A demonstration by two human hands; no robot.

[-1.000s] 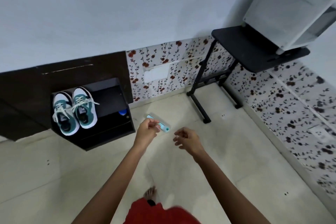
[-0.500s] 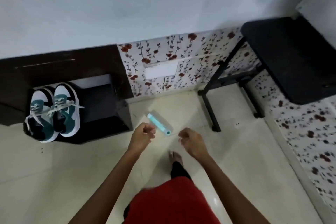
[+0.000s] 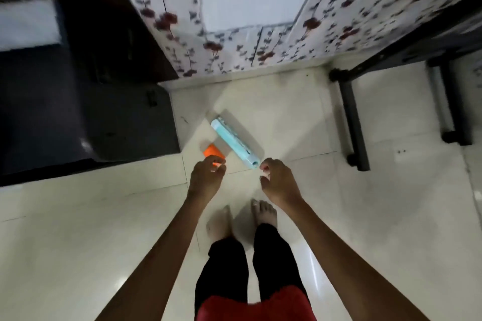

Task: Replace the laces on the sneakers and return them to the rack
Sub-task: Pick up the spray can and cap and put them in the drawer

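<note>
The sneakers are out of view. A light blue tube-shaped pack (image 3: pixel 234 143) in clear wrapping lies on the pale tiled floor, beside a small orange piece (image 3: pixel 212 150). I am standing over them. My left hand (image 3: pixel 206 180) hangs above the orange piece with its fingers curled shut, and I cannot make out anything in it. My right hand (image 3: pixel 279 182) hovers just right of the pack's near end, fingers loosely bent and apart, holding nothing. The dark shoe rack (image 3: pixel 86 112) fills the left side, and only its shadowed top and side show.
A floral-papered wall (image 3: pixel 260 34) runs along the top. Black metal table legs (image 3: pixel 352 122) stand on the floor at the right. My bare feet (image 3: pixel 219 224) are just below my hands, close to the pack.
The view has tipped down and moved closer to the floor, so the sneakers have left the frame. The blue pack looks larger and an orange piece beside it has come into sight.
</note>
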